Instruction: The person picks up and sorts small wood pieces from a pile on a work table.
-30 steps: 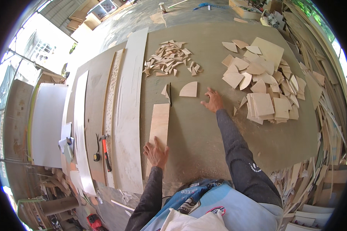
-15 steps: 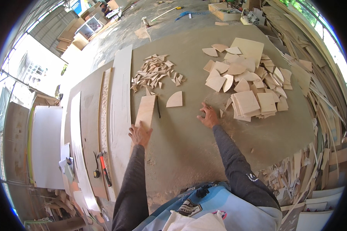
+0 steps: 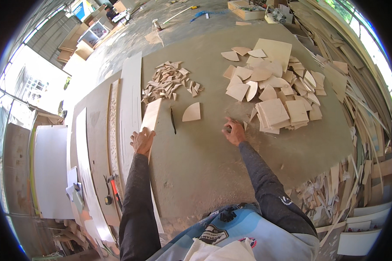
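Observation:
My left hand (image 3: 142, 141) grips the near end of a pale rectangular wooden strip (image 3: 151, 114), which lies beside the long light board. Right of the strip, a slim black pencil-like stick (image 3: 173, 121) rests on the worktable (image 3: 196, 165). Beyond it lies a quarter-round wooden piece (image 3: 192, 112), apart from both hands. My right hand (image 3: 234, 132) is low over the table, its fingers curled around something dark and small that I cannot make out. It is near a stack of square wooden pieces (image 3: 272, 114) and the heap of curved offcuts (image 3: 261, 74).
Small triangular scraps (image 3: 165, 80) are heaped at the far left of the table. A red-handled hammer (image 3: 116, 191) and a tape measure (image 3: 108, 199) lie left of my left arm. Wood offcuts (image 3: 329, 191) crowd the right edge. A person (image 3: 110, 14) is in the far background.
My left hand has moved left with the wooden strip, away from the black stick, which now shows in full. My right hand stays near the same spot, its fingers more curled.

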A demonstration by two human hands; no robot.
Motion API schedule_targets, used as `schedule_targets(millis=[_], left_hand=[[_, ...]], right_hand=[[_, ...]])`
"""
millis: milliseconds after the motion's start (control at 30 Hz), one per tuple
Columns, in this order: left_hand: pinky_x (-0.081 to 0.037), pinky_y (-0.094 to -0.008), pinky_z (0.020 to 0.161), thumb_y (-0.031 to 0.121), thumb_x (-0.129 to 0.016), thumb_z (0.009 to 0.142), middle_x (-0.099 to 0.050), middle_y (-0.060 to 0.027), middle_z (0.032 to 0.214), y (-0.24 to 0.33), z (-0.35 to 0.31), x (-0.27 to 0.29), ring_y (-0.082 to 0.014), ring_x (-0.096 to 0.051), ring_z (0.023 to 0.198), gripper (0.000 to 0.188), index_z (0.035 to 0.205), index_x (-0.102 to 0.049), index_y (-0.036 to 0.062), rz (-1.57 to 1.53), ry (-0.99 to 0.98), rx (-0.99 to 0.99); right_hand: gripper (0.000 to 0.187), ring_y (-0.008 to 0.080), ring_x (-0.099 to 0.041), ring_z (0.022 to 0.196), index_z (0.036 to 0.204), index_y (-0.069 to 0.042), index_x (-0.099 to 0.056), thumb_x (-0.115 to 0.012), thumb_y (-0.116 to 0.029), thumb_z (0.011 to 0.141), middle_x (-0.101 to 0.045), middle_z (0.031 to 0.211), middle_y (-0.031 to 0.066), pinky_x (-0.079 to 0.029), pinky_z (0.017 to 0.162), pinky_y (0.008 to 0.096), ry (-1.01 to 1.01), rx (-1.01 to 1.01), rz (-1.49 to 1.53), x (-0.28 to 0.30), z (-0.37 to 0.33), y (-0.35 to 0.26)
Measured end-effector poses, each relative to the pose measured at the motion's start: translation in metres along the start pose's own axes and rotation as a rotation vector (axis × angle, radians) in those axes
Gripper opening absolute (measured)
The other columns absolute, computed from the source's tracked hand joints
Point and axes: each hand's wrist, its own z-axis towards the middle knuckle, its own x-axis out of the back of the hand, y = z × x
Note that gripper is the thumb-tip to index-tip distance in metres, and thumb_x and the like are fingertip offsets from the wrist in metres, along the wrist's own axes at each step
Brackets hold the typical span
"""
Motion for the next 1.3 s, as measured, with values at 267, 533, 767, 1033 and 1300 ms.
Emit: schedule_targets(millis=[267,533,767,1033,1300], left_hand=[[-0.029,-0.0677,0.113,0.052,-0.067,0.080,-0.045,-0.0323,0.146,0.014,-0.001,0.011,-0.0511,-0.038,0.139,0.069,0.136,-0.066,0.0119,0.186,-0.095,-0.163],[-0.029,-0.0641,0.113,0.053,-0.065,0.080,-0.045,-0.0280,0.149,0.072,0.053,0.022,-0.0445,-0.036,0.142,0.068,0.133,-0.068,0.0101,0.195,-0.076,-0.132],[-0.034,-0.0655,0.110,0.053,-0.068,0.082,-0.046,-0.0309,0.145,0.052,0.047,0.024,-0.0481,-0.039,0.138,0.065,0.137,-0.066,0.0183,0.069,0.051,-0.145],[-0.041,-0.0596,0.104,0.053,-0.070,0.086,-0.055,-0.0288,0.122,-0.086,-0.058,-0.022,-0.0482,-0.050,0.123,0.067,0.144,-0.059,0.0209,-0.161,0.237,0.071],[-0.040,-0.0546,0.106,0.047,-0.074,0.081,-0.051,-0.0270,0.124,-0.177,-0.237,-0.101,-0.0462,-0.048,0.123,0.078,0.148,-0.056,0.0117,-0.293,0.305,0.506]], right_hand=[[0.025,0.0315,-0.065,0.114,0.101,-0.003,-0.065,-0.077,-0.019,0.086,-0.057,0.148,0.0136,-0.036,0.120,0.0488,0.107,0.055,-0.074,-0.011,-0.002,0.004],[0.024,0.0277,-0.071,0.097,0.100,-0.002,-0.064,-0.077,-0.016,0.086,-0.061,0.144,0.0131,-0.038,0.117,0.0474,0.102,0.058,-0.084,-0.005,0.004,0.005],[0.024,0.0333,-0.066,0.107,0.096,-0.002,-0.065,-0.076,-0.020,0.085,-0.068,0.123,0.0193,-0.046,0.107,0.0426,-0.057,-0.002,-0.133,-0.008,0.031,-0.035],[0.091,0.0325,-0.036,0.144,0.145,-0.009,-0.049,-0.086,-0.043,0.070,-0.043,0.152,0.0154,-0.033,0.116,0.0581,-0.250,0.303,-0.581,-0.040,0.130,-0.096],[0.077,0.0299,-0.050,0.133,0.126,-0.010,-0.065,-0.089,-0.048,0.064,-0.061,0.133,0.0102,-0.037,0.113,0.0539,-0.303,0.322,-0.776,-0.044,0.124,-0.103]])
